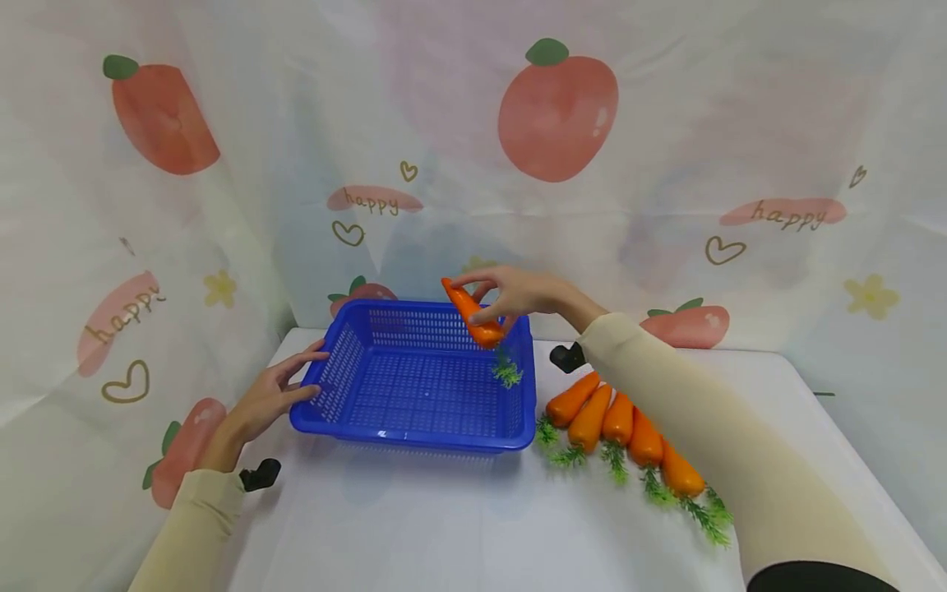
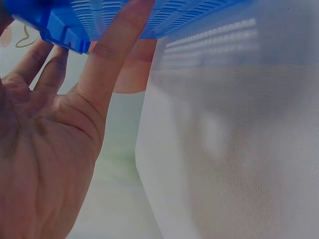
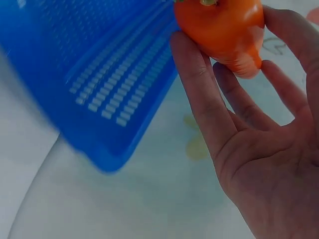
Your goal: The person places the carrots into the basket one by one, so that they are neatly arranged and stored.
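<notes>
My right hand (image 1: 510, 294) pinches an orange carrot (image 1: 473, 316) with green leafy tops, above the right back part of a blue plastic basket (image 1: 414, 436). The right wrist view shows the carrot's thick end (image 3: 219, 30) between thumb and fingers, with the basket's slotted wall (image 3: 114, 89) beside it. At the basket's left side, my left hand (image 1: 266, 399) touches the rim with thumb and fingers spread and fairly straight. From the left wrist, the thumb (image 2: 107, 64) lies against the basket's slotted side (image 2: 174, 17), while part of the other fingers is hidden.
Several carrots (image 1: 589, 418) lie in a row right of the basket on the white table (image 1: 414, 526), leafy ends toward me. My right sleeve (image 1: 688, 419) covers part of the row. A cloth with fruit prints (image 1: 444, 99) hangs behind and to the left.
</notes>
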`<state>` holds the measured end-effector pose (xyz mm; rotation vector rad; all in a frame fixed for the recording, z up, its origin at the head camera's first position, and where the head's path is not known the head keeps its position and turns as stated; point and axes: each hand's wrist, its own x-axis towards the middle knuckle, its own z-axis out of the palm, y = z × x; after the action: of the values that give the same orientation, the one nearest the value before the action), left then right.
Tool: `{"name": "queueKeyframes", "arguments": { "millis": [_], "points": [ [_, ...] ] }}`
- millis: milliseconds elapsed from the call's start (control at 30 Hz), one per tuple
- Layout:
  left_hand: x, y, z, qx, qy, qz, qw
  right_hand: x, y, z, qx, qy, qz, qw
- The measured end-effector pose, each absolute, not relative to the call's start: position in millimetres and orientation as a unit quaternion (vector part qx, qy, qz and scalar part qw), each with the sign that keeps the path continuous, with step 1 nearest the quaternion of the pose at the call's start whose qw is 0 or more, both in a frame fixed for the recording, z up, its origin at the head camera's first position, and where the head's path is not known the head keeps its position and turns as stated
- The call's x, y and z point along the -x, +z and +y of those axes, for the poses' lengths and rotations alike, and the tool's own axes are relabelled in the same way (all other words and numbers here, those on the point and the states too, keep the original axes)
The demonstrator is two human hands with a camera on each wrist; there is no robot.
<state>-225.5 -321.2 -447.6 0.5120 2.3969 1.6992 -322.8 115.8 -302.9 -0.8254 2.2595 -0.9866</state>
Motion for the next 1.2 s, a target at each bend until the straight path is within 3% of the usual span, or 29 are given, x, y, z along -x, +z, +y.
{"name": "queueKeyframes", "arguments": {
  "millis": [567,1200],
  "points": [
    [229,-449,-323,-0.169,0.587,0.787,0.086,328,-372,8,0.277,-0.401,0.814,0.315],
    [230,-447,-320,-0.156,0.580,0.795,0.085,326,-408,-42,0.190,-0.432,0.821,0.322]
  ]
}}
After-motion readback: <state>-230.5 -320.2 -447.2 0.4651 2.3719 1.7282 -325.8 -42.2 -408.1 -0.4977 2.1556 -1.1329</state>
